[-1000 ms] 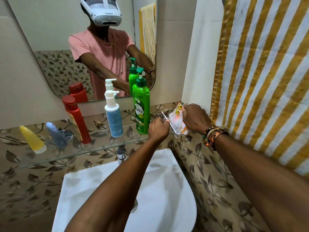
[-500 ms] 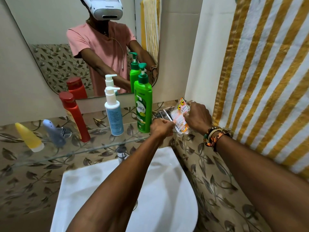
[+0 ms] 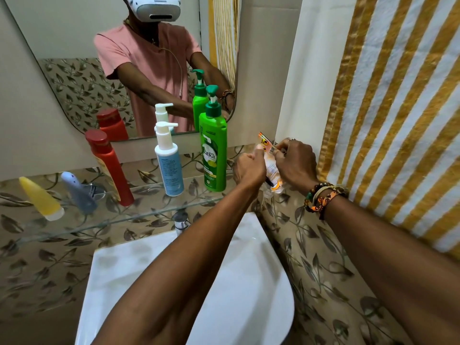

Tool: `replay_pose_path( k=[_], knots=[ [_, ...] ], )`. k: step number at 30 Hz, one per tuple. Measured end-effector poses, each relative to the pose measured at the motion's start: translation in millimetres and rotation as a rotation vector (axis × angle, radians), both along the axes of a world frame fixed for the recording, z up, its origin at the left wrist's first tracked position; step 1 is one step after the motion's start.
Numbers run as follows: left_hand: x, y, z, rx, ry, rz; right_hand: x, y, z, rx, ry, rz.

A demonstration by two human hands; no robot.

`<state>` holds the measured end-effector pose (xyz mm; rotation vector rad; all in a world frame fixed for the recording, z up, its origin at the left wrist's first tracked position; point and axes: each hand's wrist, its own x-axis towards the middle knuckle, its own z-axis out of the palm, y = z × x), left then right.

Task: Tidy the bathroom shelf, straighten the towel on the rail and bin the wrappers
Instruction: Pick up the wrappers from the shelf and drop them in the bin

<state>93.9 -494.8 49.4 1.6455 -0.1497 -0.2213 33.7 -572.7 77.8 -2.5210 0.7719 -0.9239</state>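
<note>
Left hand and right hand, fingers curled and pinching the orange wrapper between them at the glass shelf's 3 o'clock end, just beside the green bottle; striped towel hangs farther toward 3 o'clock.

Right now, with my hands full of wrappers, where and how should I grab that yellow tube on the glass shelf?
Grip the yellow tube around its wide end, just above the white cap, coming from the front. It leans with the narrow crimped tip up and left, so the tip would likely slip. The blue tube stands close on its right, so keep fingers front and back.
</note>
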Motion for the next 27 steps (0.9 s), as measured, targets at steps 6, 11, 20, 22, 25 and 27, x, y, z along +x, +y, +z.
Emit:
replay_pose_path(
  k=[6,11,20,22,25,27],
  knots=[
    [9.1,-1.3,19.7,0.044,0.075,0.026,-8.4,-4.0,3.6,0.094,0.022,0.220],
    [10.8,-3.5,22.7,0.103,-0.020,0.064,-15.5,-5.4,13.6,0.194,-0.161,0.143],
    [16.7,-3.4,6.5,0.204,-0.110,0.047,-4.5,-12.5,1.2,-0.131,0.256,0.011],
    [20.3,-6.3,0.9,0.202,-0.099,0.042,-2.2,-14.4,-0.4,-0.120,0.327,0.029],
    [26.2,-10.6,-5.6,0.233,-0.108,0.031,0.4,-17.9,-2.0,0.015,0.293,0.067],
    [27.2,-12.8,-8.1,0.244,-0.122,0.011,-0.2,-16.6,0.1,0.144,0.217,0.109]
  ],
)
